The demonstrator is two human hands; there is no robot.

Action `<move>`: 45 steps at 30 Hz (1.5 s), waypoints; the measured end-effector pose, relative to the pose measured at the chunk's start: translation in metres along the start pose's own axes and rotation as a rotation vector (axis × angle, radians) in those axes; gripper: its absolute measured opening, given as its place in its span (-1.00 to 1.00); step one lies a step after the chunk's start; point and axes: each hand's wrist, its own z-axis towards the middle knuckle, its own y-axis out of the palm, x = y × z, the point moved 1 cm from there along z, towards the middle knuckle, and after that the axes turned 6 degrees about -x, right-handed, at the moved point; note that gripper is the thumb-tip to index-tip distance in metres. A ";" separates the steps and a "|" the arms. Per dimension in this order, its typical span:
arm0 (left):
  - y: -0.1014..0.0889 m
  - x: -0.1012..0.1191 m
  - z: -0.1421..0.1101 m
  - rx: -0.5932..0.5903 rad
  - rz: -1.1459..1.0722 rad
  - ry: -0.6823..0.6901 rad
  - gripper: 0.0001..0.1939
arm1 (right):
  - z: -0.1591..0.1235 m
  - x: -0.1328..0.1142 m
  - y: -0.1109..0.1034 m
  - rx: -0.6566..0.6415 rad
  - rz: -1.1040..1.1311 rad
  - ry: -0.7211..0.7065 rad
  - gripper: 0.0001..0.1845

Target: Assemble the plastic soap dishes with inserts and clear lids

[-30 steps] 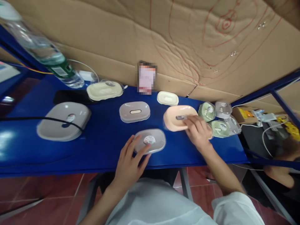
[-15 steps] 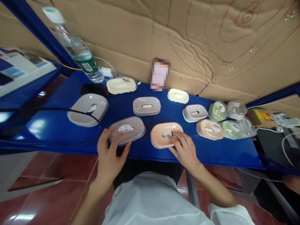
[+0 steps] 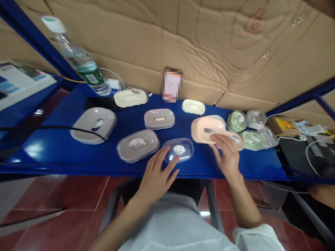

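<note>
My left hand (image 3: pixel 156 175) lies with fingers stretched out, the fingertips resting on a clear oval lid (image 3: pixel 179 150) with a round sticker, near the blue table's front edge. Just left of it sits a grey soap dish under a clear cover (image 3: pixel 138 145). My right hand (image 3: pixel 227 154) grips the near edge of a peach soap dish (image 3: pixel 206 129). This dish is tilted over a small grey dish (image 3: pixel 219 119) and a peach lidded one (image 3: pixel 237 139).
The blue table (image 3: pixel 65 153) also carries a large grey dish (image 3: pixel 92 124) with a black cable across it, a grey dish (image 3: pixel 159 119), two cream dishes (image 3: pixel 130 97) (image 3: pixel 193 106), green and clear round boxes (image 3: pixel 250 130), and a water bottle (image 3: pixel 82 61). A cardboard wall stands behind. Another person's arm (image 3: pixel 323 195) shows at right.
My right hand carried the peach dish from the front edge back to the right, onto the small grey dish. My left hand left the covered grey dish and now rests on a clear lid.
</note>
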 end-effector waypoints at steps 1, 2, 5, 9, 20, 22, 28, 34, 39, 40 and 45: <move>0.005 0.000 0.006 -0.055 0.024 -0.016 -0.46 | 0.007 0.018 -0.007 0.005 -0.038 0.019 -0.65; 0.009 -0.001 0.012 -0.096 0.039 -0.034 -0.47 | 0.013 0.038 -0.013 0.003 -0.066 0.038 -0.68; 0.017 -0.007 0.021 -0.128 0.001 -0.066 -0.50 | 0.027 0.091 -0.020 -0.042 -0.096 0.089 -0.69; 0.021 -0.011 0.020 -0.135 -0.129 -0.117 -0.49 | 0.026 0.094 -0.014 -0.115 -0.129 0.127 -0.51; 0.025 0.015 0.014 0.009 -0.143 -0.128 -0.21 | 0.001 -0.018 0.026 -0.417 0.331 -0.306 -0.35; 0.024 0.023 0.002 0.003 -0.059 -0.080 -0.18 | -0.003 -0.004 0.018 -0.328 0.328 -0.285 -0.35; 0.025 0.022 -0.008 -0.142 0.062 0.052 -0.50 | -0.008 0.046 -0.016 -0.105 0.015 -0.145 -0.47; 0.004 0.008 0.018 -0.086 0.009 0.125 -0.66 | -0.003 0.094 -0.018 -0.087 -0.138 0.008 -0.60; -0.030 -0.025 0.068 0.049 0.006 0.163 -0.73 | 0.015 0.089 -0.010 -0.068 -0.196 0.084 -0.57; -0.037 -0.035 0.078 0.062 0.008 0.144 -0.73 | 0.022 0.078 -0.008 -0.053 -0.170 0.069 -0.55; -0.051 -0.070 0.101 0.155 0.014 0.069 -0.74 | 0.076 -0.004 0.025 -0.253 0.176 -0.248 -0.34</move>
